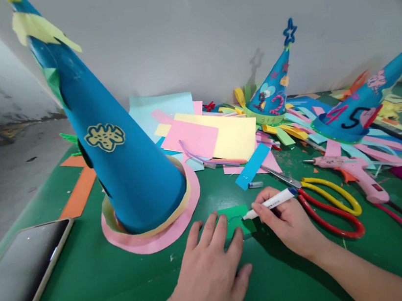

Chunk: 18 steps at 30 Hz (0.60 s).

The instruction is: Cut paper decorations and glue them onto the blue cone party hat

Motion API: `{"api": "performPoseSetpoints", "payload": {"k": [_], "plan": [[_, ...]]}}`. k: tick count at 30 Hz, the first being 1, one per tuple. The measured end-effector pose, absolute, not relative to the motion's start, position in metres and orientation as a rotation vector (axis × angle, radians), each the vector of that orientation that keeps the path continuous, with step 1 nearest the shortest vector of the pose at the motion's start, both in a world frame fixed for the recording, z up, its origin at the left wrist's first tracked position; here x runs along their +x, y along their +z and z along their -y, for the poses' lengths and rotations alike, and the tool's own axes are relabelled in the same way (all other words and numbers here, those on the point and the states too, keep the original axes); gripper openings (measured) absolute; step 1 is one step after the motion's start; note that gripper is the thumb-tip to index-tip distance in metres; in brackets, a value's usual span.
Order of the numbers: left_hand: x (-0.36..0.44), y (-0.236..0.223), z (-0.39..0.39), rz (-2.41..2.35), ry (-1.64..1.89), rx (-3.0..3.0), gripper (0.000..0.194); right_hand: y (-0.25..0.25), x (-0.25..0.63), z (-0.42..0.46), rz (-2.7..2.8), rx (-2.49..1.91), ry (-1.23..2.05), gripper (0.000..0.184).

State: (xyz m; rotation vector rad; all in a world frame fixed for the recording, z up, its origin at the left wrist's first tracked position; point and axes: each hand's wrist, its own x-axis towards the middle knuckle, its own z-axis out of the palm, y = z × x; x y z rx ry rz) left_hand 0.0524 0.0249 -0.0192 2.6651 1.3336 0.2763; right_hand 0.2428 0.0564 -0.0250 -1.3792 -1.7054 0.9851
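My right hand (288,220) grips a white marker (272,202), its tip on a small piece of green paper (245,223). A thin curved line is drawn on that paper. Spread flat, my left hand (216,267) rests with its fingertips on the paper's left part and the table beside it. A dark-blue marker cap (255,185) lies just beyond the paper. To the left stands a tall blue paper cone hat (131,179) with a pink brim and a yellow cloud-shaped drawing.
Scissors (326,198) with red and yellow handles lie right of my hand, near a pink glue gun (351,167). Two smaller decorated cone hats, one with a star (270,87), one marked 5 (361,104), stand behind. Coloured paper (235,131) covers the back; a phone (32,276) lies left.
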Motion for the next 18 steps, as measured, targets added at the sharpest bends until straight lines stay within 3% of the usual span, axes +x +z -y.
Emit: {"api": "performPoseSetpoints", "payload": {"k": [18], "plan": [[0.051,-0.041,-0.025,-1.348,0.388,2.834,0.041,-0.028,0.242,-0.056,1.707,-1.366,1.019,0.019]]}}
